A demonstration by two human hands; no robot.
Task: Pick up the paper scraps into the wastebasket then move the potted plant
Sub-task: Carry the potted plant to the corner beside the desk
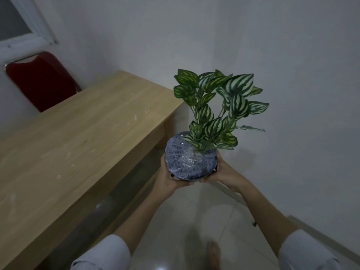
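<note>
The potted plant (191, 158) has green-and-white striped leaves and a round pot topped with speckled gravel under clear plastic. It is held in the air above the floor, just off the right end of the wooden table. My left hand (167, 177) grips the pot's left side and my right hand (224, 173) grips its right side. No paper scraps or wastebasket are in view.
The wooden table (81, 137) fills the left of the view, with a red chair (41, 82) behind it by the wall. White walls meet in a corner ahead. Glossy tiled floor (194, 215) lies below, where a bare foot (213, 254) shows.
</note>
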